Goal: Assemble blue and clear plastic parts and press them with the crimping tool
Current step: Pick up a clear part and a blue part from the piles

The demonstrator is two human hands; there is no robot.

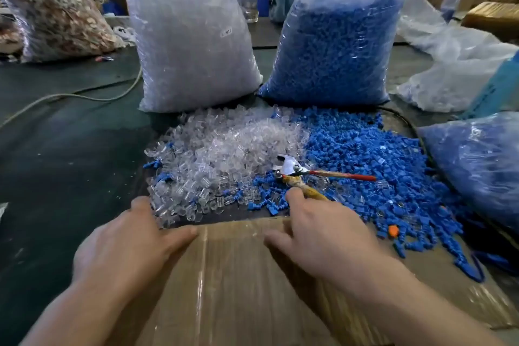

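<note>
A heap of clear plastic parts (224, 143) lies on the dark table, with a heap of blue plastic parts (373, 166) to its right. The crimping tool (292, 167), with a metal head and red and yellowish handles, lies across the seam between the two heaps. My left hand (132, 241) rests on the far left corner of a taped cardboard box (233, 275), fingers relaxed. My right hand (323, 227) rests on the box's far edge, its fingertips reaching the tool's yellowish handle; the frame does not show a grip on it.
Behind the heaps stand a tall bag of clear parts (191, 34) and a tall bag of blue parts (337, 45). A smaller bag of blue parts (477, 166) lies right. A cable (70, 97) crosses the table at left. An orange piece (393, 231) sits among blue parts.
</note>
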